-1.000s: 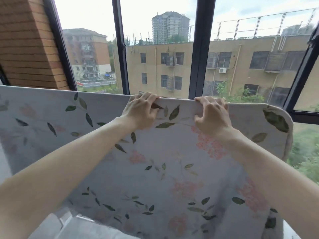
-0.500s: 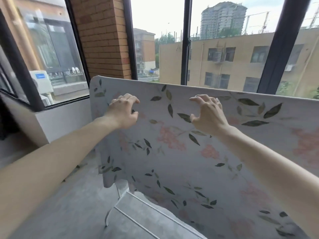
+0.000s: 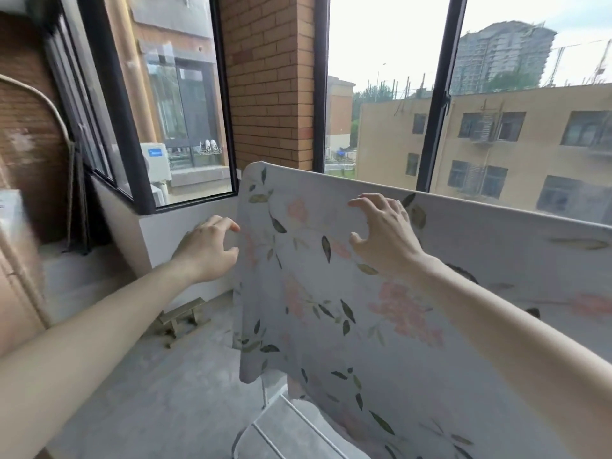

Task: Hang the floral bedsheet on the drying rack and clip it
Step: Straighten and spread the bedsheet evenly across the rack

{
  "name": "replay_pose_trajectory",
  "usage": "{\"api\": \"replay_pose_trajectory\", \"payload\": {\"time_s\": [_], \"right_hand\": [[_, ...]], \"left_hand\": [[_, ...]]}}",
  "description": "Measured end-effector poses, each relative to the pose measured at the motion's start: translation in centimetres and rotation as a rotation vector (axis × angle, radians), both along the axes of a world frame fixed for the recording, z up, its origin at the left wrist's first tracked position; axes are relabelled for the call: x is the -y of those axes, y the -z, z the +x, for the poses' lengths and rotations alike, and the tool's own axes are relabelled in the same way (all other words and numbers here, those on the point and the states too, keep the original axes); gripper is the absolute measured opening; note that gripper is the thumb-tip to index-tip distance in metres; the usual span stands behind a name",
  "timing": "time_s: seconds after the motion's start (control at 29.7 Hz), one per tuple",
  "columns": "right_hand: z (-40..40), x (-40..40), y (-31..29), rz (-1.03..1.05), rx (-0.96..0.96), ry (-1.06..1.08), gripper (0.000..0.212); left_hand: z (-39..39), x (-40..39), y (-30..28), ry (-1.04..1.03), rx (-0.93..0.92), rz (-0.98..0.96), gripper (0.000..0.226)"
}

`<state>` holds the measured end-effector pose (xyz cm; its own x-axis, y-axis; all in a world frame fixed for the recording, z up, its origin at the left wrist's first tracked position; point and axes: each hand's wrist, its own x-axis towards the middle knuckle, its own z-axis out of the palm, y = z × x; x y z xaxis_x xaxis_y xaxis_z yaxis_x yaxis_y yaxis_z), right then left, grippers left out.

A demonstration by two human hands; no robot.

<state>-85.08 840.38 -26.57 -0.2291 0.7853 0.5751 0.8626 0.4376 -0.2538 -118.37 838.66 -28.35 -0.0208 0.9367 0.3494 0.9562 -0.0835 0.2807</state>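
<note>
The floral bedsheet, pale with pink flowers and green leaves, hangs over the top bar of the drying rack, which it hides. White lower bars of the rack show at the bottom. My left hand is at the sheet's left side edge, fingers and thumb loosely curved with a gap between them, holding nothing. My right hand hovers in front of the sheet just under its top fold, fingers spread and bent, gripping nothing. No clip is in view.
Black-framed windows run behind the rack, with a brick pillar between them. A low wooden stool sits on the grey concrete floor to the left. A low white wall stands under the left window.
Both hands have let go of the sheet's top edge. They and my view have moved left, to the sheet's left end; the left hand now reaches its side edge.
</note>
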Motion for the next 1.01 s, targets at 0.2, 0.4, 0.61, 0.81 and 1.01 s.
{"api": "replay_pose_trajectory", "payload": {"time_s": [0.2,0.4,0.61,0.81,1.01], "right_hand": [[-5.6,-7.9,-1.1,0.011,-0.014,-0.063,0.059],[-8.9,-14.6,-3.7,0.028,-0.048,-0.076,0.071],[-11.6,-21.7,-3.7,0.001,0.032,-0.051,0.056],[-14.5,-25.5,-4.4,-0.033,0.102,0.008,0.058],[-18.5,-28.4,-4.3,-0.032,0.181,0.077,0.05]], "left_hand": [[-3.2,-6.9,-1.6,-0.021,0.007,0.03,0.042],[-4.7,-14.9,-3.9,0.012,0.026,0.068,0.041],[-7.0,-22.2,-3.6,0.033,0.034,0.055,0.04],[-9.5,-29.4,-4.5,0.089,0.126,0.095,0.039],[-10.9,-37.0,-5.3,0.204,0.136,0.129,0.032]]}}
